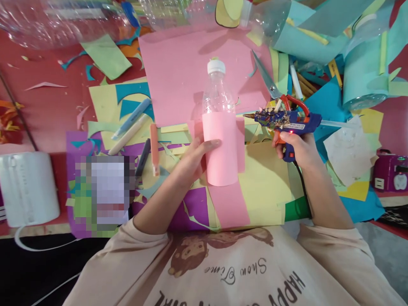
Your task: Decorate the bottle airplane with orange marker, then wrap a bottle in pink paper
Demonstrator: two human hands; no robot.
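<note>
A clear plastic bottle (pixel 218 93) with a white cap stands in front of me, its lower part wrapped in pink paper (pixel 220 148). My left hand (pixel 199 155) grips the wrapped part from the left, thumb across its front. In my right hand (pixel 298 146) is a blue hot glue gun (pixel 287 121) with an orange trigger and a lit red light. Its nozzle points left at the bottle, a little apart from the paper's right side. A glue stick juts from the gun's back. Scissors (pixel 270 83) with red handles lie behind the gun, partly hidden by it.
Paper sheets and scraps cover the table, with a large pink sheet (pixel 175 72) behind the bottle. Markers (pixel 154 148) lie left. A bottle wrapped in light teal paper (pixel 365 70) is at the far right, clear bottles (pixel 63 21) at the back. A white case (pixel 28 189) stands left.
</note>
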